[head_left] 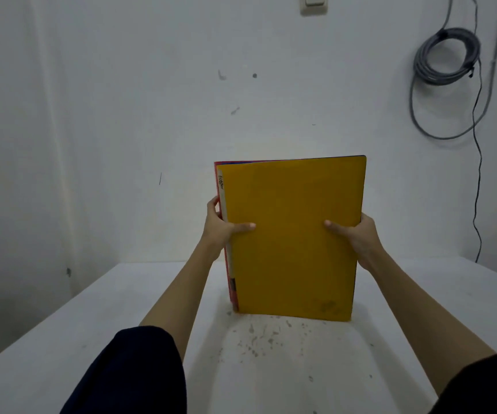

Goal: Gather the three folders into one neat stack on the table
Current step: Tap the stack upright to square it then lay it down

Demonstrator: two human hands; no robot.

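A yellow folder faces me, standing upright with its bottom edge on the white table. Behind it a red folder shows as a thin strip along the left edge, and a blue folder as a dark sliver along the top edge. My left hand grips the left side of the bundle, thumb across the yellow cover. My right hand grips the right side the same way. The fingers of both hands are hidden behind the folders.
The table surface near me carries grey specks and stains. A white wall stands close behind the table. A coiled grey cable hangs on the wall at the upper right, and a light switch sits at the top.
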